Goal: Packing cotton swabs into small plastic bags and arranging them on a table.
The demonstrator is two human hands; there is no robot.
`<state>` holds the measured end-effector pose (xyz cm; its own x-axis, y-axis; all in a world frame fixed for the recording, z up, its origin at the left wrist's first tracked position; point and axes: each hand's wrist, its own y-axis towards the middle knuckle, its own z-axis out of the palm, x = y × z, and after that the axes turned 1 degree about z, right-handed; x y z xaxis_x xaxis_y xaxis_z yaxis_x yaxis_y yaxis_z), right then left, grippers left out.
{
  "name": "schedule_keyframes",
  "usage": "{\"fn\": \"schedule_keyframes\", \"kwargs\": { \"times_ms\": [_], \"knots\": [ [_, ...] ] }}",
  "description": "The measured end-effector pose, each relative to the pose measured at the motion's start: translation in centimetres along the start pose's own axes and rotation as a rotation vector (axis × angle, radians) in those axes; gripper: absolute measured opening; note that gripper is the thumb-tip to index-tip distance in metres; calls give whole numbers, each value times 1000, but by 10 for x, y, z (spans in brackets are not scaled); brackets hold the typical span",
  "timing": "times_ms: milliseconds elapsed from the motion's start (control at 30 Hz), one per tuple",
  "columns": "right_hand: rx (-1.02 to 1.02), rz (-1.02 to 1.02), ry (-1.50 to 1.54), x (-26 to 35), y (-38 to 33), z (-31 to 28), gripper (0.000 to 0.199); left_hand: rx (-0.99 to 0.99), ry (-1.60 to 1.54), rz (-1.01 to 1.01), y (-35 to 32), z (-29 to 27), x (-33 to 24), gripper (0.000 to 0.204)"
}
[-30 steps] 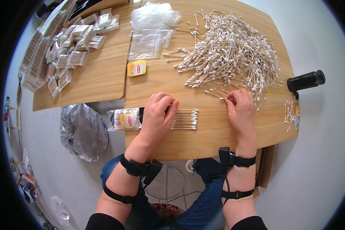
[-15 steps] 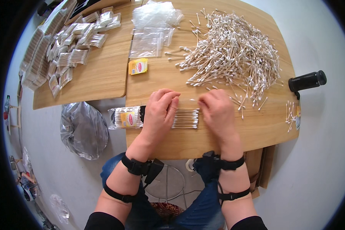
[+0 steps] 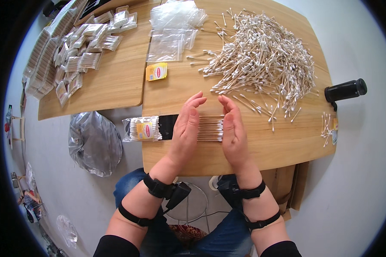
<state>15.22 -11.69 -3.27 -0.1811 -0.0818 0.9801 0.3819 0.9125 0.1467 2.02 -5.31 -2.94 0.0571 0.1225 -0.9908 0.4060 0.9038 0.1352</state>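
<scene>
A row of cotton swabs (image 3: 210, 129) lies side by side on the table, their sticks running left to right. My left hand (image 3: 186, 128) stands on edge at the left end of the row, fingers stretched out and palm turned inward; it hides the swab tips there. Facing it, my right hand (image 3: 234, 132) is upright along the right tips, its fingers extended and open. Left of my left hand is a black strip (image 3: 168, 127). Beyond that lies a clear bag of swabs (image 3: 134, 129) with a yellow label card (image 3: 144, 130).
A large heap of loose swabs (image 3: 266, 55) covers the back right. Yellow cards (image 3: 156, 71) and clear bags (image 3: 167, 45) lie at the back. Filled packs (image 3: 90, 60) pile up on the left table. A black cylindrical device (image 3: 346, 90) stands at the right edge, near several swabs (image 3: 326, 128).
My right hand has opened from a pinch and turned upright against the right end of the row. My left hand has straightened its fingers and uncovered more of the black strip.
</scene>
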Motion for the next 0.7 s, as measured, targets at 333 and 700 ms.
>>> {"fn": "schedule_keyframes", "kwargs": {
  "times_ms": [333,700],
  "knots": [
    [-45,59,182,4,-2,4,46,52,-110,-110,-5,-1,-3,57],
    [-80,56,-152,10,-9,-35,21,343,975,296,-21,-14,1,58]
  ]
}}
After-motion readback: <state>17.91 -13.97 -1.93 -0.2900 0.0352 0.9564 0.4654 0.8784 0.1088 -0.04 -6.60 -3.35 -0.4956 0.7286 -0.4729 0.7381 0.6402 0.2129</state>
